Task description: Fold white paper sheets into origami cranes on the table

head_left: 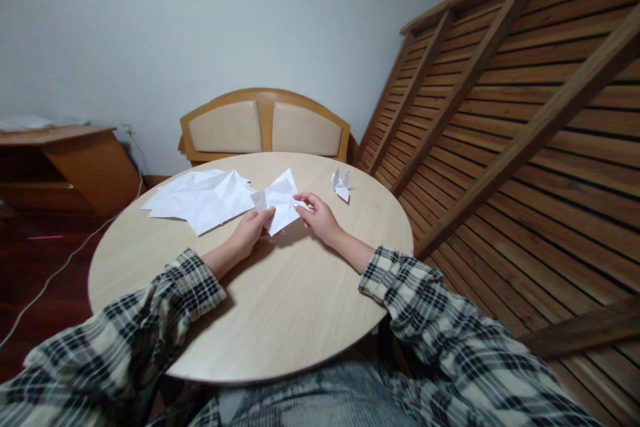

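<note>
A partly folded sheet of white paper [281, 204] with creases is held up just above the table, one corner pointing away from me. My left hand [254, 229] pinches its left lower edge, thumb on top and fingers underneath. On the opposite side, my right hand [318, 216] grips the right corner between thumb and fingers. To the left lies a pile of creased white paper sheets [203, 197], close to the held sheet. Beyond my right hand stands a small folded paper crane [341, 185], apart from both hands.
The round pale wooden table [300, 320] lies before me. Behind it stands a wooden headboard [225, 127] with cream panels against the wall. A slatted wooden frame [500, 133] leans at the right. A brown desk [95, 167] and a white cable [65, 267] are at the left.
</note>
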`<action>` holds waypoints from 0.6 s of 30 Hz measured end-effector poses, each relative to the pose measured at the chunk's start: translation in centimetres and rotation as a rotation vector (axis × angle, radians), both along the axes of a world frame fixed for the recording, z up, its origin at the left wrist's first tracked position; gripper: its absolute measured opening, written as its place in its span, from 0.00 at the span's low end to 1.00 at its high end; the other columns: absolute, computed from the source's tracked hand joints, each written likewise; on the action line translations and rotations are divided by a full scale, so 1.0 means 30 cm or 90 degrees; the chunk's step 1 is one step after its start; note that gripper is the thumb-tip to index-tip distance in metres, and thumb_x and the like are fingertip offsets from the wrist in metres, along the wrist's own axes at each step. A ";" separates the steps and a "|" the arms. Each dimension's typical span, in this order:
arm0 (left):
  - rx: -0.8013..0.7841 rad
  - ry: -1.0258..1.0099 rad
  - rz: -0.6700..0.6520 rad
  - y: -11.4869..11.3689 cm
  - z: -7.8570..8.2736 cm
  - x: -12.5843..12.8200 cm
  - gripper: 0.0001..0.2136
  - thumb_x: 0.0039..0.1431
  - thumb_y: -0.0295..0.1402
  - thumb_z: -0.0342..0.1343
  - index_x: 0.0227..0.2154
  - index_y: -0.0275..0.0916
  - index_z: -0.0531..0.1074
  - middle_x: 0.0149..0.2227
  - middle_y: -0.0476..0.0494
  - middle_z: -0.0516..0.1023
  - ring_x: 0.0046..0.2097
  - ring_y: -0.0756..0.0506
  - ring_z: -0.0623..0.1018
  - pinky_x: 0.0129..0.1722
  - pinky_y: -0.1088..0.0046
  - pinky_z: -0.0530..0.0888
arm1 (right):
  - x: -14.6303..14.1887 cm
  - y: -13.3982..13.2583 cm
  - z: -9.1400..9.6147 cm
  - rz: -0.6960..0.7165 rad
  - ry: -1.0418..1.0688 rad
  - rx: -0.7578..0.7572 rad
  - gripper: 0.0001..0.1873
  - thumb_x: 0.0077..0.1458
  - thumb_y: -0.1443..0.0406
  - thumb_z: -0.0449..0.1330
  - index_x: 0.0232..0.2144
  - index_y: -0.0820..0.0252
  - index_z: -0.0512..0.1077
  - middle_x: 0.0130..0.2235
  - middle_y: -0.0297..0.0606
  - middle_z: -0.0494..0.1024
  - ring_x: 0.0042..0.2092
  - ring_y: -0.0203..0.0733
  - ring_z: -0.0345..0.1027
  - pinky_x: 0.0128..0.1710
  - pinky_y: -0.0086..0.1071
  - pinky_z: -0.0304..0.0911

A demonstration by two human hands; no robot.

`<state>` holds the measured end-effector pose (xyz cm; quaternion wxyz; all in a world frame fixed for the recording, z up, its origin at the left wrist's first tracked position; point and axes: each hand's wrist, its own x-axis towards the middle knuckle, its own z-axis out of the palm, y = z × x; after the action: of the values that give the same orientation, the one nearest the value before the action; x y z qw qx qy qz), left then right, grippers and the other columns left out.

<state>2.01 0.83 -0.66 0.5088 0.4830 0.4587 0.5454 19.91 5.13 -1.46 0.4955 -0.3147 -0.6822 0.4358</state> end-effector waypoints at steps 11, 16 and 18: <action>-0.030 -0.036 0.071 0.002 0.022 -0.001 0.09 0.50 0.38 0.59 0.31 0.37 0.72 0.31 0.44 0.75 0.31 0.46 0.71 0.26 0.72 0.73 | -0.001 -0.018 0.005 0.057 -0.005 0.011 0.19 0.51 0.60 0.66 0.45 0.59 0.70 0.38 0.38 0.73 0.36 0.38 0.66 0.30 0.30 0.63; -0.024 -0.034 0.065 0.010 0.011 -0.006 0.11 0.50 0.38 0.59 0.33 0.37 0.72 0.31 0.42 0.75 0.31 0.46 0.71 0.26 0.73 0.73 | 0.000 -0.019 0.009 0.042 -0.011 0.013 0.19 0.51 0.60 0.65 0.44 0.60 0.71 0.37 0.38 0.73 0.37 0.39 0.66 0.30 0.30 0.63; -0.025 -0.033 0.065 0.013 0.008 -0.008 0.10 0.50 0.38 0.59 0.32 0.36 0.72 0.31 0.41 0.75 0.30 0.47 0.71 0.25 0.74 0.72 | -0.001 -0.019 0.009 0.042 -0.009 0.017 0.18 0.52 0.59 0.65 0.44 0.59 0.71 0.37 0.38 0.73 0.37 0.38 0.67 0.30 0.30 0.63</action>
<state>1.77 1.23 -0.43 0.5013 0.4344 0.4799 0.5742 19.88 4.55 -1.20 0.4802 -0.2886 -0.7016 0.4403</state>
